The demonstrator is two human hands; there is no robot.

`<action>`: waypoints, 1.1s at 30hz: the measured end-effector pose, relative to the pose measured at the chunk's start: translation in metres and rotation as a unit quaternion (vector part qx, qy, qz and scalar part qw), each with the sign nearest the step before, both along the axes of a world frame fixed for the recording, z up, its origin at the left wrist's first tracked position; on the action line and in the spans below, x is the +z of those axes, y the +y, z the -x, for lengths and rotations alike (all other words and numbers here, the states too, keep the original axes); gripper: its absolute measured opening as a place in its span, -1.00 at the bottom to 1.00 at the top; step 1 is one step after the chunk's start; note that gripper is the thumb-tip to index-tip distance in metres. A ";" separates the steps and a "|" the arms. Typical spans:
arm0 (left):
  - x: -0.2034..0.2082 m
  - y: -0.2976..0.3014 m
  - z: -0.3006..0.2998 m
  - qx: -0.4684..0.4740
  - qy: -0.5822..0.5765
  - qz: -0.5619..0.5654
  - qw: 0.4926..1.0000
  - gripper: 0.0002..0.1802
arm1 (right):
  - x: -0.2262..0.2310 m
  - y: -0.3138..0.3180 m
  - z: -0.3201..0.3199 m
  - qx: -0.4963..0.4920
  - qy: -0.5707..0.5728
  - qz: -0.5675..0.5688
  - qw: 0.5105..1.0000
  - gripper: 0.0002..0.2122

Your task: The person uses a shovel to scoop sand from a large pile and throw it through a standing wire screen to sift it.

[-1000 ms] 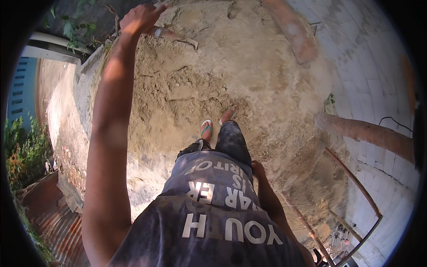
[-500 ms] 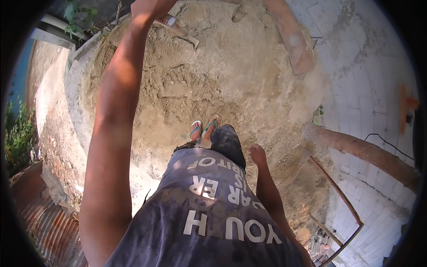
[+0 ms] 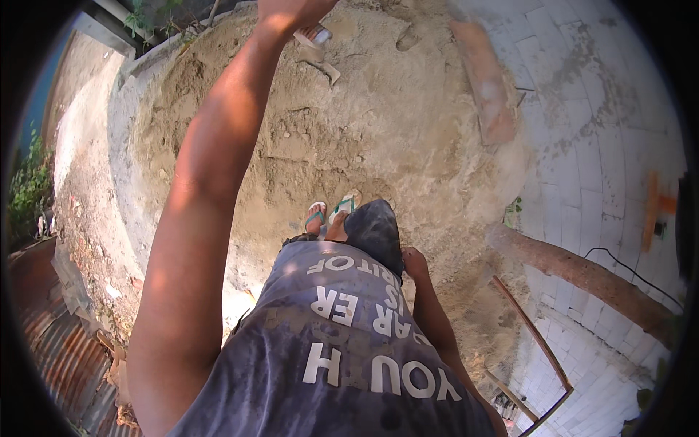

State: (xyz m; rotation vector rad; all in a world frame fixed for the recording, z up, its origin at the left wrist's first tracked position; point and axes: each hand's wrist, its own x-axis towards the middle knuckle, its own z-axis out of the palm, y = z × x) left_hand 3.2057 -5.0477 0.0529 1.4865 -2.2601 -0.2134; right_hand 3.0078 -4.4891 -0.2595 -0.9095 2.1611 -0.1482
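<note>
My left arm stretches up across the sandy ground (image 3: 429, 109). My left hand (image 3: 297, 10) is cut off by the upper edge, so its fingers are hidden. Just below it shows a small brown shape with a whitish patch (image 3: 313, 34); I cannot make out what it is or whether the hand holds it. A pale, flat, bent piece (image 3: 322, 67) lies on the sand nearby. Beside my dark-clad thigh (image 3: 373, 226) hangs my right hand (image 3: 414, 264), curled closed, with nothing seen in it. My feet are in flip-flops with green straps (image 3: 342, 206).
A wooden plank (image 3: 484, 84) lies at the far right of the sand, beside a grey block wall (image 3: 575, 95). A thick log (image 3: 582, 273) and a thin bent brown bar (image 3: 531, 328) are at right. Rusty corrugated sheeting (image 3: 62, 349) lies lower left. Plants (image 3: 30, 171) grow at left.
My left hand has swung to the right and farther up toward the edge. My right hand has drawn in against my thigh. The whole view has shifted slightly.
</note>
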 end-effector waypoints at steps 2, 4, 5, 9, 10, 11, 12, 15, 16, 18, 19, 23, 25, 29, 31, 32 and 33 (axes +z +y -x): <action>-0.005 -0.001 0.002 -0.012 0.006 0.000 1.000 -0.53 | 0.008 -0.001 0.007 -0.091 -0.030 -0.019 0.995 -0.69; -0.006 -0.001 -0.007 -0.010 0.017 0.011 1.000 -0.54 | 0.014 -0.005 0.007 -0.098 -0.005 0.036 0.994 -0.71; -0.007 -0.001 -0.006 -0.012 0.021 0.010 1.000 -0.54 | 0.015 0.000 0.010 -0.112 -0.005 0.035 0.993 -0.71; -0.007 0.003 -0.001 -0.019 0.049 0.001 0.999 -0.55 | -0.009 0.038 0.037 -0.126 -0.014 0.034 0.991 -0.70; -0.006 0.003 -0.001 -0.021 0.059 0.004 0.998 -0.55 | -0.020 0.049 0.045 -0.127 -0.026 0.053 0.990 -0.70; -0.007 0.001 -0.002 -0.016 0.050 0.008 0.999 -0.55 | -0.024 0.046 0.050 -0.090 0.000 0.033 0.995 -0.71; -0.006 -0.001 -0.004 -0.015 0.050 0.001 0.999 -0.55 | -0.027 0.045 0.055 -0.054 0.026 0.014 0.998 -0.71; -0.012 0.001 -0.006 -0.010 0.053 -0.014 0.998 -0.55 | -0.028 0.029 0.058 0.037 0.022 0.030 0.999 -0.73; -0.018 0.002 -0.008 -0.012 0.045 -0.009 0.999 -0.55 | -0.025 0.022 0.056 0.065 0.006 0.049 0.997 -0.73; -0.019 0.000 -0.012 -0.013 0.044 0.013 0.999 -0.55 | -0.030 0.006 0.055 -0.006 -0.023 0.028 0.999 -0.74; -0.019 0.000 -0.014 -0.009 0.041 0.004 0.999 -0.55 | -0.031 -0.001 0.055 -0.042 -0.037 0.017 0.998 -0.74; -0.013 0.001 -0.006 -0.010 0.040 -0.005 0.999 -0.54 | -0.045 0.004 0.052 -0.002 -0.017 0.000 1.000 -0.79; -0.019 0.000 -0.008 0.004 0.023 -0.002 1.000 -0.54 | -0.024 -0.018 0.039 0.125 0.058 -0.020 0.990 -0.80; -0.020 0.014 -0.004 0.003 -0.002 0.024 1.000 -0.54 | -0.024 -0.016 0.034 0.046 -0.012 0.002 0.999 -0.79; -0.018 0.016 0.000 0.007 -0.008 0.020 1.000 -0.53 | -0.022 -0.023 0.027 -0.056 -0.106 -0.039 0.992 -0.77; -0.020 0.014 0.002 0.012 -0.001 0.024 1.000 -0.53 | -0.021 -0.024 0.025 -0.041 -0.104 -0.035 0.993 -0.77; -0.021 0.010 0.005 0.017 0.006 0.029 0.999 -0.52 | -0.022 -0.028 0.024 -0.026 -0.101 -0.031 0.994 -0.77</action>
